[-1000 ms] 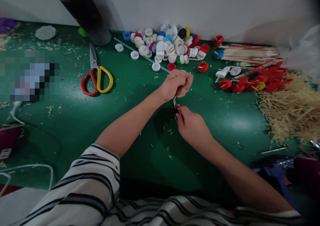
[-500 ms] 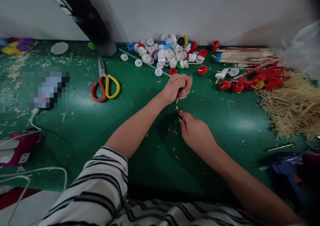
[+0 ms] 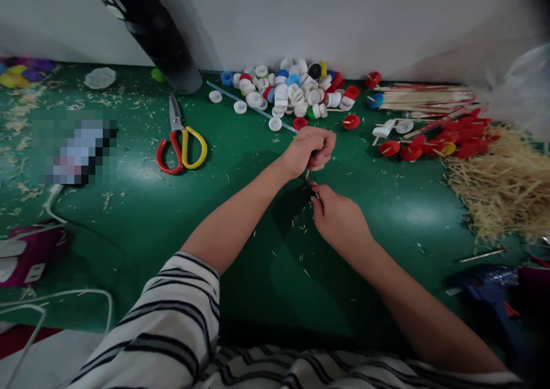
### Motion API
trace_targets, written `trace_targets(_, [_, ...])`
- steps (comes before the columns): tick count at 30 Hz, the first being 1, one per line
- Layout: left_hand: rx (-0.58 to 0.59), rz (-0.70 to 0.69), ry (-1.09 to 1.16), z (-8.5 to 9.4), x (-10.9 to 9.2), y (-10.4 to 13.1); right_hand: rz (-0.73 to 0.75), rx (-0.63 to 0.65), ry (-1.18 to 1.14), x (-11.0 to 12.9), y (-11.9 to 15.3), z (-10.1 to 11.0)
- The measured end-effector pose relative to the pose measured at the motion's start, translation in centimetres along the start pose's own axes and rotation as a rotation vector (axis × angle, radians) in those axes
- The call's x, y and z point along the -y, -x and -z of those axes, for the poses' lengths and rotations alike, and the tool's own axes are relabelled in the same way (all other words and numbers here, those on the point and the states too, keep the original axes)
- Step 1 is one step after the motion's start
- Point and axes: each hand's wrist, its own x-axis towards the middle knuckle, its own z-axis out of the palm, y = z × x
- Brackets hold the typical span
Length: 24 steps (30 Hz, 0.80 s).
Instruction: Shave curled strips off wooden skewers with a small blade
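My left hand [image 3: 313,150] is closed in a fist around a thin wooden stick [image 3: 307,175], whose short end pokes out below the fingers. Just beneath it, my right hand [image 3: 341,217] pinches a small dark blade [image 3: 313,189] between thumb and forefinger. The blade's tip is at the stick's end; whether they touch is hard to make out. Fine wood shavings [image 3: 301,223] lie on the green tabletop [image 3: 258,286] under the hands. Beyond my left fist is a pile of bottle caps [image 3: 281,94], mostly white.
Red-and-yellow-handled scissors [image 3: 183,142] lie left, near a black bottle [image 3: 165,45] and a charging phone [image 3: 79,151]. To the right are wooden sticks [image 3: 425,98], red caps with sticks [image 3: 455,140], a heap of shavings [image 3: 507,183] and a blue glue gun [image 3: 490,286].
My right hand has moved slightly up, bringing the blade closer to the stick's end. My left fist keeps its hold. The view has shifted a little.
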Motion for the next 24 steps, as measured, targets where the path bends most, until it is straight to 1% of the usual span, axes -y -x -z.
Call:
trace_targets(4, [-0.016, 0.003, -0.008, -0.1, -0.1, 0.0, 0.029, 0.025, 0.022, 0.1, 0.0, -0.2])
trace_targets(9, [0.009, -0.008, 0.023, -0.2, -0.1, -0.1, 0.03, 0.042, 0.055, 0.0, 0.1, -0.2])
trace_targets(13, [0.009, -0.012, 0.041, -0.3, -0.2, -0.1, 0.061, 0.064, 0.073, -0.1, -0.2, -0.1])
trace_targets(19, [-0.01, 0.0, 0.055, -0.2, -0.4, -0.2, 0.095, 0.109, 0.135, -0.3, 0.7, 0.4])
trace_targets(24, [0.013, -0.009, 0.044, 0.1, -0.2, -0.1, 0.048, 0.105, 0.025, -0.8, 0.7, 1.1])
